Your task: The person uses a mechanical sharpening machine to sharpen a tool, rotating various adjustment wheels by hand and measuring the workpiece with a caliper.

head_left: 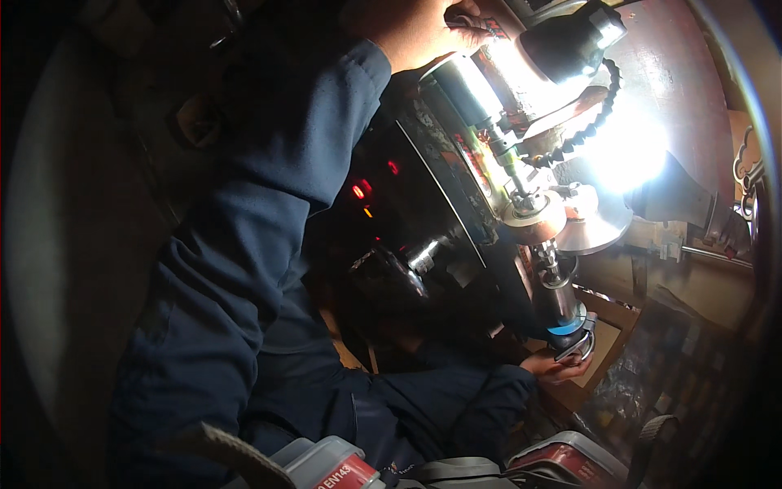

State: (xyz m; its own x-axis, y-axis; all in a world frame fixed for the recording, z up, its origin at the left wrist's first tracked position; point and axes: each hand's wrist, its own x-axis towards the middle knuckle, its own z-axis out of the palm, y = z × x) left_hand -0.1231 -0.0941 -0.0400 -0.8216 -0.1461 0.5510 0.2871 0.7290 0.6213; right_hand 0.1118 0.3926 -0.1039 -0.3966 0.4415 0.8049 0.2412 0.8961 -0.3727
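leftmost, a dark blue sleeve (228,253) slanted up from the lower edge to the left hand (419,33), bent over the machine's upper end. its fingers were partly curled, but i could not tell whether they had hold of anything. right of that sleeve, small red lights (358,192) glowed in the dark. next came a thick cylinder (464,90), just below the left hand, with a slim shaft (513,169) running down from it to a tan round piece (536,222).

the round piece sat between the hands, below and right of the left one, above and slightly left of the right one, which was nearer in view. the line of parts had its long axis tilted from upper left to lower right.

at its lower end, below a blue ring (568,323), the right hand (558,367) was half closed under a black end piece (565,342), by a box's left edge; gripping or merely cupping, i could not tell. a grey disc (599,224) stood just right of the round piece.
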